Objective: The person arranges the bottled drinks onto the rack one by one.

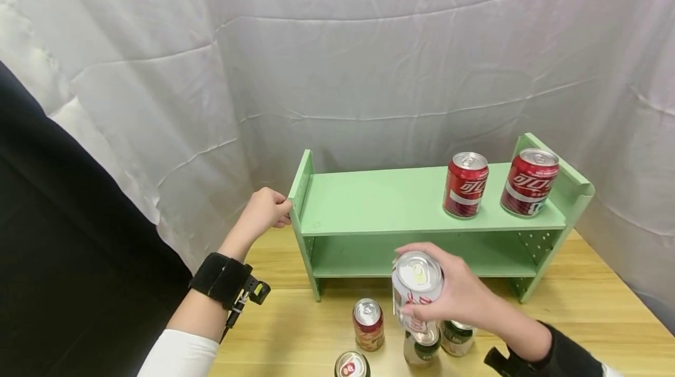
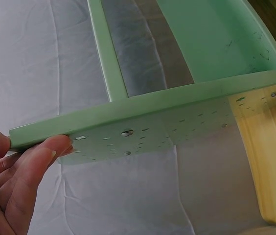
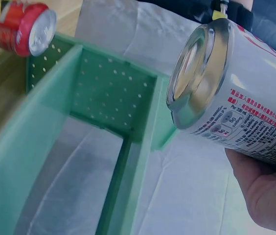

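We observe the right hand (image 1: 456, 284), fingers curled round a white cylindrical metal can (image 1: 416, 294) above the yellow wooden surface (image 1: 285, 312); left hand (image 1: 263, 213) fingers pinch the green two-tier shelf (image 1: 379, 198) at its left end.

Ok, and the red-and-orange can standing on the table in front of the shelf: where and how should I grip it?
I'd grip the red-and-orange can round its upper sidewall, coming in from its left. It stands upright, with bare tabletop beside that rounded side, while the held white can and a green-and-beige can are on its right.
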Motion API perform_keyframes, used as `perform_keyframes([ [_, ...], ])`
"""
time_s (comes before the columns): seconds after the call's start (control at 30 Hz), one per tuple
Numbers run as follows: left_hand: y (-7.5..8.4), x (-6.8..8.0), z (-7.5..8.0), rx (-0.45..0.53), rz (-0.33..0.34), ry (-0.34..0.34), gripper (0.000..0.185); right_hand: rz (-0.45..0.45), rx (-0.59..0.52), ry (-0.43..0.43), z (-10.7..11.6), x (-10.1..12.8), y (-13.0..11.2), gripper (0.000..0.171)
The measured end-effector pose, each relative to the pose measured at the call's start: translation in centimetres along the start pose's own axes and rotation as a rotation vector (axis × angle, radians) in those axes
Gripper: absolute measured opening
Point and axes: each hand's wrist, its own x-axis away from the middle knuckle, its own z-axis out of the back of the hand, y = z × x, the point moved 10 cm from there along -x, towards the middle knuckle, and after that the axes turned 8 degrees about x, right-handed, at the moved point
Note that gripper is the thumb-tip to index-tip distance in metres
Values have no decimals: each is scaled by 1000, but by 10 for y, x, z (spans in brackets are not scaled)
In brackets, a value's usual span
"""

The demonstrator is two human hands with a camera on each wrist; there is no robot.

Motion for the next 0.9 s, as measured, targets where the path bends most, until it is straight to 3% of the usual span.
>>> perform_keyframes([
  [0.33, 2, 1, 0, -5, -5, -1, 32, -91, 89, 73, 33, -41, 15, 72],
  [0.6, 3, -2, -4, -10, -10, -7, 34, -164, 131, 126, 57, -61, 23, 68],
  [0.9, -1, 1, -2, 1, -8, 0, 29, -214, 111, 103, 46, -76, 52, 66],
])
